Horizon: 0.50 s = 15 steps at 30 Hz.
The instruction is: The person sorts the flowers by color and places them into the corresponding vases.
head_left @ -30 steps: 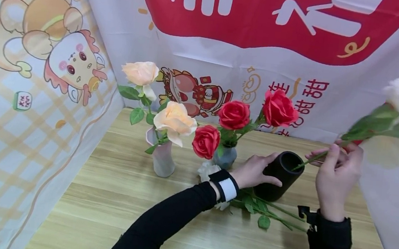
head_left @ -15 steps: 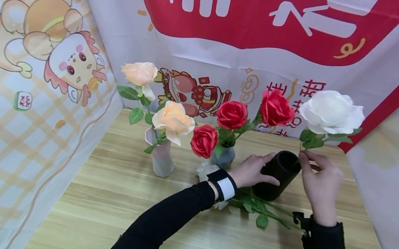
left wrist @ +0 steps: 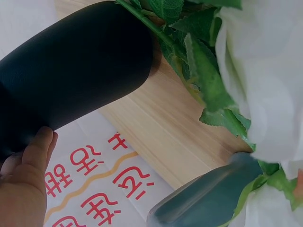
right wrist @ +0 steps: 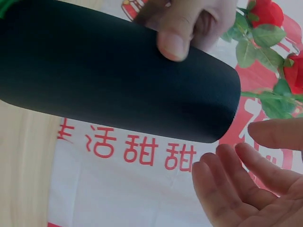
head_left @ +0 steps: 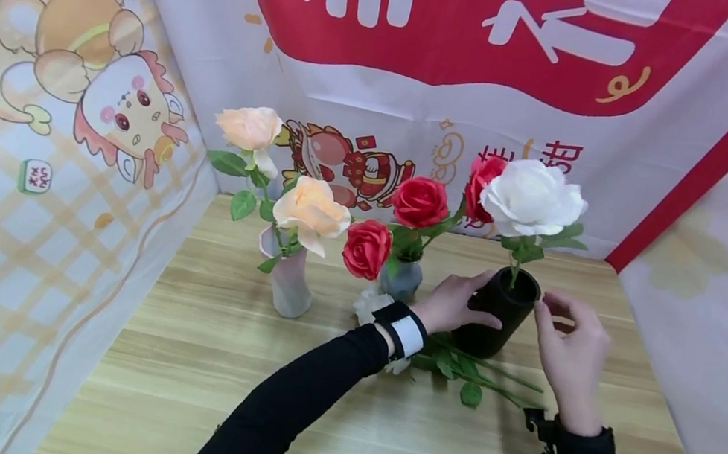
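Observation:
My left hand (head_left: 449, 306) grips a matte black vase (head_left: 489, 333) around its upper side, thumb in front. A white rose (head_left: 533, 199) stands in this vase, its leaves above the rim. Just right of the rim is my right hand (head_left: 570, 359); in the right wrist view its thumb and fingers are apart with nothing between them. White roses (head_left: 372, 304) with green stems lie on the table in front of the vase, partly hidden under the left wrist. The left wrist view shows the black vase (left wrist: 80, 75) beside my fingertips (left wrist: 43, 137).
A blue-grey vase (head_left: 401, 280) with red roses (head_left: 419, 202) stands left of the black one. Farther left, a pale pink-white vase (head_left: 291, 286) holds peach roses (head_left: 312, 210). Printed cloth walls (head_left: 352, 91) enclose the wooden table (head_left: 201, 358) at the back and sides.
The right hand brought the white rose leftward over the black vase, lowered its stem inside and let go. The left hand kept its grip on the vase.

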{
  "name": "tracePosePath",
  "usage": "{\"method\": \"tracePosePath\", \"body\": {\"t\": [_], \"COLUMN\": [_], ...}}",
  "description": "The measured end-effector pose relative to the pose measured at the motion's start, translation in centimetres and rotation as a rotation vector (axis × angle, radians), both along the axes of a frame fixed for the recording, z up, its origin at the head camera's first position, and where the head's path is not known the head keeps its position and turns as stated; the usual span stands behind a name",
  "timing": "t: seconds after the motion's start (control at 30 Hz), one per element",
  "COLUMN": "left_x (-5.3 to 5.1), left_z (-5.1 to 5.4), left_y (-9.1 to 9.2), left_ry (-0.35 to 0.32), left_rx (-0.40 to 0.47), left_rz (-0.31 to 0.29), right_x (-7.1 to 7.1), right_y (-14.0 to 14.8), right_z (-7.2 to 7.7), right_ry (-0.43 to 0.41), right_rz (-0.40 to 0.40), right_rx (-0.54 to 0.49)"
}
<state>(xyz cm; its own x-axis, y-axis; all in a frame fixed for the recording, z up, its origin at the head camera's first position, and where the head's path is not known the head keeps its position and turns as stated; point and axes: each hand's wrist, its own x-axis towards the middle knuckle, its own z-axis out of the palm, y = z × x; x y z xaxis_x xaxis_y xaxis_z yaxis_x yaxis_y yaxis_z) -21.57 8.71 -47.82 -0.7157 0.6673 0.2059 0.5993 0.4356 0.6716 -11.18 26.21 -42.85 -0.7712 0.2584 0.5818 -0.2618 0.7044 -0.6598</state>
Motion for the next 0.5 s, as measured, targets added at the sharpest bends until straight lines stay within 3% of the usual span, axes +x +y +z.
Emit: {"method": "tracePosePath", "body": {"t": [0.17, 0.33, 0.5], "left_x": [0.2, 0.2, -0.1], "left_z": [0.4, 0.8, 0.4], "left_y": [-0.1, -0.2, 0.0], "left_ry": [-0.008, -0.026, -0.017], "left_rx": [0.012, 0.015, 0.002], "left_rz": [-0.020, -0.027, -0.025], "right_x": [1.6, 2.6, 2.7], "right_y": [-0.5, -1.1, -2.6], "right_z": [-1.3, -2.9, -4.6], "right_ry": [-0.086, -0.262, -0.471], "right_rz": [0.047, 0.239, 0.382], "right_rx": [0.084, 0.244, 0.398]}}
